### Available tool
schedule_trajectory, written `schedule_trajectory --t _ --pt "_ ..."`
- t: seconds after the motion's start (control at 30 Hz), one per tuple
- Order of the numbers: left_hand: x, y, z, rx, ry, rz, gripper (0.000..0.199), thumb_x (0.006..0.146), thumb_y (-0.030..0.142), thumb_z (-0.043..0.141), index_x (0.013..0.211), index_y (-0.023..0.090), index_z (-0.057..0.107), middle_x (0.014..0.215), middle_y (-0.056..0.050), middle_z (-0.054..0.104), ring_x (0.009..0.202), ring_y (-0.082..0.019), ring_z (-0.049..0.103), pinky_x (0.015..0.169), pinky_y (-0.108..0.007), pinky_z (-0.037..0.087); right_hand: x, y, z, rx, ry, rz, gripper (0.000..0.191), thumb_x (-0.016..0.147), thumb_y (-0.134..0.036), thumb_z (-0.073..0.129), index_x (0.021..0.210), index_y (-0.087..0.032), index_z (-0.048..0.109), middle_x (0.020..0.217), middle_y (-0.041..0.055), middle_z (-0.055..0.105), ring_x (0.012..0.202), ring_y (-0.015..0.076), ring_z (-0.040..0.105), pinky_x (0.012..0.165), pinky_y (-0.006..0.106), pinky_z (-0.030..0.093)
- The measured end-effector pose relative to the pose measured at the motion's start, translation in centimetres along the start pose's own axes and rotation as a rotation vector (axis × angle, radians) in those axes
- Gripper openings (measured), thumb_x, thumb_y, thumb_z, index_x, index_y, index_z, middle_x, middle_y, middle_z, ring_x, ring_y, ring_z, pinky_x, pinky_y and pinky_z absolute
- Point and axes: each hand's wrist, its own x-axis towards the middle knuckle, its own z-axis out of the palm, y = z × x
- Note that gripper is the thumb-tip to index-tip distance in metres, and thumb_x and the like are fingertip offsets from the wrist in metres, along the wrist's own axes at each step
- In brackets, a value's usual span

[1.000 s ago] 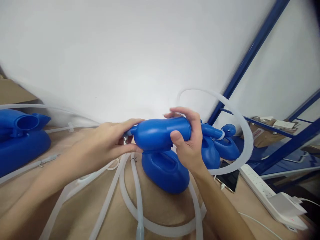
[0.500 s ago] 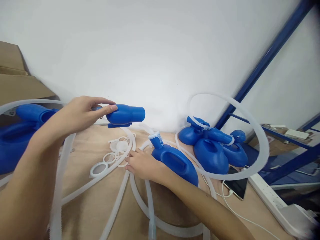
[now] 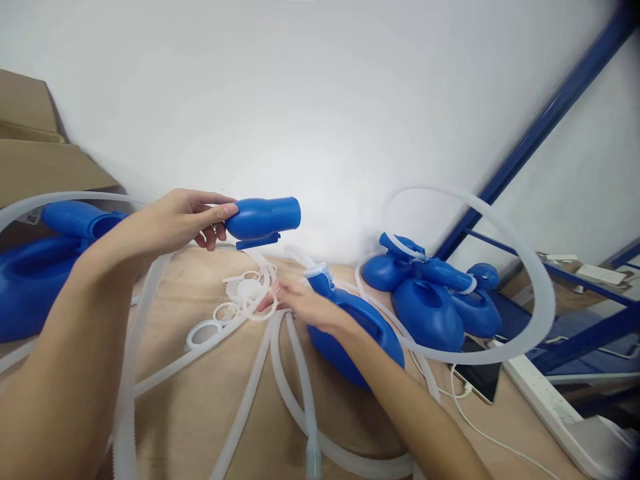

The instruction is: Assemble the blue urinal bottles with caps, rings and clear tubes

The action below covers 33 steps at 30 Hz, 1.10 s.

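Observation:
Near the wall, my left hand (image 3: pixel 200 217) grips a blue plastic spout piece (image 3: pixel 265 218) by its rounded end, held in the air with its wide opening to the right. My right hand (image 3: pixel 300 300) is low over the table, its fingers closed on a thin white ring (image 3: pixel 267 314) beside a small pile of white rings and caps (image 3: pixel 245 291). Just right of that hand stands a blue bottle (image 3: pixel 345 353) with a pale collar (image 3: pixel 319 271) on its neck.
Several blue bottles (image 3: pixel 427 317) with a looped clear hose (image 3: pixel 543 293) stand at the right, near a phone (image 3: pixel 483 373) and a white power strip (image 3: pixel 540 400). More blue bottles (image 3: pixel 30 280) and cardboard (image 3: pixel 45 167) are at the left. Hoses cross the table (image 3: pixel 195 427).
My right hand has risen slightly from the pile with a white ring now at its fingers. The view has shifted a little, and the blue spout piece is tilted slightly upward.

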Motion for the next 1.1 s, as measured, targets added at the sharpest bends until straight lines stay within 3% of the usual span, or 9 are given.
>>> schedule_trajectory --t 0.07,0.13,0.27,0.37,0.53,0.7,0.9,1.0,1.1 --pt "0.1 -0.2 0.0 -0.028 -0.037 -0.010 0.033 0.101 0.040 0.065 0.118 0.013 0.074 0.064 0.006 0.063 0.059 -0.007 0.055 0.058 -0.015 0.045 -1.1 -1.6 -1.7 0.395 0.138 -0.022 0.031 0.102 -0.050 0.052 0.091 -0.021 0.056 0.091 0.0034 0.066 0.091 0.0182 0.067 0.087 0.035 0.057" --pt "0.3 -0.4 0.2 -0.087 -0.098 0.002 0.034 0.100 0.042 0.066 0.117 0.015 0.075 0.062 0.005 0.061 0.057 -0.008 0.053 0.054 -0.016 0.044 -2.2 -3.0 -3.5 0.558 0.315 -0.078 0.032 0.090 -0.051 0.069 0.089 -0.021 0.058 0.078 -0.0020 0.057 0.075 0.0144 0.061 0.076 0.030 0.055" --pt "0.6 -0.5 1.6 -0.183 -0.185 0.058 0.043 0.094 0.051 0.069 0.119 0.017 0.077 0.061 0.002 0.059 0.053 -0.011 0.052 0.050 -0.019 0.045 -3.7 -4.4 -6.5 0.455 0.713 -0.235 0.034 0.087 -0.053 0.074 0.090 -0.021 0.061 0.071 -0.0060 0.046 0.063 0.0112 0.047 0.061 0.024 0.045" --pt "0.7 0.2 3.7 -0.204 -0.246 0.120 0.053 0.089 0.060 0.070 0.120 0.018 0.077 0.057 0.000 0.059 0.052 -0.015 0.055 0.048 -0.024 0.046 -3.7 -4.2 -7.4 0.424 0.857 -0.305 0.035 0.089 -0.055 0.071 0.087 -0.022 0.062 0.074 -0.0046 0.049 0.064 0.0114 0.046 0.058 0.024 0.042" --pt "0.5 1.8 7.0 -0.094 -0.307 0.165 0.059 0.095 0.062 0.060 0.132 0.017 0.070 0.063 -0.002 0.063 0.054 -0.016 0.059 0.047 -0.025 0.048 -3.9 -4.6 -6.9 0.632 0.906 -0.297 0.023 0.089 -0.043 0.070 0.086 -0.022 0.062 0.084 -0.0033 0.057 0.068 0.0104 0.050 0.058 0.021 0.041" --pt "0.0 2.4 8.2 0.078 -0.197 0.201 0.067 0.098 0.068 0.049 0.141 0.018 0.064 0.066 -0.002 0.065 0.059 -0.018 0.060 0.051 -0.026 0.048 -4.7 -5.7 -6.6 0.634 0.841 -0.350 0.024 0.093 -0.046 0.067 0.089 -0.022 0.068 0.096 0.0010 0.069 0.090 0.0158 0.064 0.074 0.025 0.051" --pt "-0.5 2.8 8.6 0.287 -0.168 0.365 0.062 0.087 0.063 0.069 0.138 0.028 0.065 0.114 -0.003 0.075 0.082 -0.021 0.068 0.070 -0.028 0.053 -4.7 -6.0 -6.5 0.684 0.755 -0.395 0.048 0.092 -0.070 0.061 0.085 -0.024 0.068 0.093 0.0038 0.072 0.105 0.0238 0.070 0.094 0.037 0.056" --pt "-0.5 3.0 8.3 0.316 -0.144 0.370 0.059 0.084 0.061 0.074 0.131 0.025 0.067 0.097 -0.001 0.076 0.072 -0.018 0.066 0.067 -0.027 0.051 -4.9 -6.0 -6.6 0.616 0.696 -0.393 0.053 0.093 -0.074 0.054 0.089 -0.024 0.070 0.097 0.0054 0.074 0.108 0.0261 0.071 0.096 0.040 0.057" --pt "-0.5 3.1 7.9 0.294 -0.132 0.394 0.061 0.083 0.062 0.076 0.130 0.024 0.069 0.093 0.000 0.075 0.069 -0.016 0.064 0.066 -0.026 0.051 -5.2 -5.7 -6.9 0.447 0.645 -0.444 0.038 0.095 -0.059 0.061 0.103 -0.025 0.074 0.106 0.0046 0.076 0.111 0.0253 0.070 0.098 0.040 0.055"
